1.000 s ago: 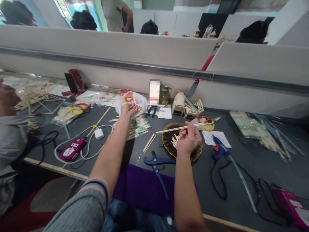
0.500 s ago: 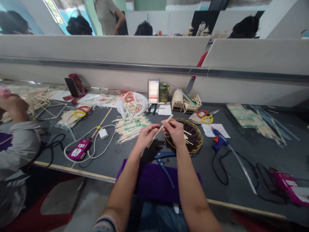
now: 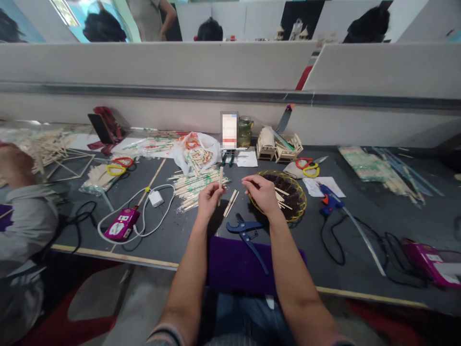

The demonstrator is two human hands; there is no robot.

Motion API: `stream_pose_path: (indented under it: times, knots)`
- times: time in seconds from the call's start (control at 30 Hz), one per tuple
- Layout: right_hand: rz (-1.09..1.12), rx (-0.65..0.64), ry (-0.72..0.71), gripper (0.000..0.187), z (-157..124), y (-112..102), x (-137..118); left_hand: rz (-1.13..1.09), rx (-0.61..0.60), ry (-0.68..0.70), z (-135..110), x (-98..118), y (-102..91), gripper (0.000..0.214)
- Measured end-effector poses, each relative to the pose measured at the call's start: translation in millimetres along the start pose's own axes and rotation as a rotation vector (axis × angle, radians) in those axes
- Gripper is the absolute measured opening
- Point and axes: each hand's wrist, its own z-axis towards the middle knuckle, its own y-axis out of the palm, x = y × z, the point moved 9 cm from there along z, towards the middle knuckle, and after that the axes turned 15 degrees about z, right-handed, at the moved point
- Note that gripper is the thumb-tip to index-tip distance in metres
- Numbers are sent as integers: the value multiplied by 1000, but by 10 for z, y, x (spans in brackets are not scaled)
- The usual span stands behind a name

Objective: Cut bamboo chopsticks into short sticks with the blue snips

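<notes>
My left hand (image 3: 209, 199) pinches a pair of short wooden sticks (image 3: 221, 179), held nearly upright above the table. To their right, a small group of cut sticks (image 3: 231, 203) lies slanted on the dark tabletop. My right hand (image 3: 262, 193) hovers at the left rim of a dark woven basket (image 3: 297, 204) with yellow edging. Its fingers are loosely bent, slightly apart, with nothing visible in them. Several short wooden pieces (image 3: 283, 198) lie in the basket. A blue-handled cutter (image 3: 248, 229) rests below my hands, partly over a purple cloth (image 3: 234, 264).
Wrapped sticks (image 3: 196, 189) and a white plastic bag (image 3: 187, 156) stand beyond my left hand. A blue glue gun (image 3: 329, 202) and scissors (image 3: 310, 168) lie right. A magenta power box (image 3: 124, 224) with cables sits left, near a co-worker's sleeve (image 3: 30, 216).
My hands have moved apart. The left now holds sticks upright, while the right has let go of them. A small group of sticks now shows on the table between them.
</notes>
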Motion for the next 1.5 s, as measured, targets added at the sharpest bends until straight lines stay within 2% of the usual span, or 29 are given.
stream_pose_path:
  times: [0.07, 0.17, 0.27, 0.33, 0.5, 0.67, 0.73, 0.8, 0.93, 1.03, 1.1, 1.2, 1.33, 1.4, 1.5]
  knots:
    - [-87, -35, -28, 16, -5, 24, -3, -18, 4, -6, 16, -55, 20, 17]
    - [-182, -114, -54, 17, -32, 139, 20, -20, 80, 7, 36, -107, -24, 18]
    - [-203, -144, -53, 16, -54, 235, 73, -45, 117, -11, 38, -152, -59, 19]
    - [-176, -122, -58, 16, -54, 258, 102, -22, 90, 11, 28, -113, -36, 18]
    - [-134, -98, -97, 17, -42, 294, 134, 129, -22, 189, -38, 148, 127, 12]
    - [-110, -106, -80, 18, -34, 283, 117, 164, -40, 217, -46, 179, 199, 12]
    - [-75, -63, -50, 21, -14, 209, 107, 147, -16, 238, -42, 175, 185, 13]
    - [7, 35, -6, 27, 17, 49, 111, 144, 23, 202, -27, 109, 150, 15]
    - [109, 353, -14, 37, 31, -505, 39, 285, 70, -2, -3, -127, 98, 18]
    - [-30, 590, -142, 38, -62, -954, -165, 580, 42, -43, -23, -141, 124, 16]
    - [-211, 674, -207, 37, -126, -1142, -287, 772, -1, -42, -47, -113, 171, 17]
    - [-485, 633, -142, 34, -101, -1239, -228, 967, -111, -31, -83, -114, 282, 17]
    - [-704, 442, 110, 26, 13, -1218, 187, 1061, -195, -33, -91, -186, 353, 16]
    - [-792, 384, 207, 32, 28, -1206, 337, 1074, -211, -36, -80, -215, 357, 16]
    - [-867, 353, 256, 42, 23, -1189, 378, 1107, -229, -39, -69, -223, 351, 17]
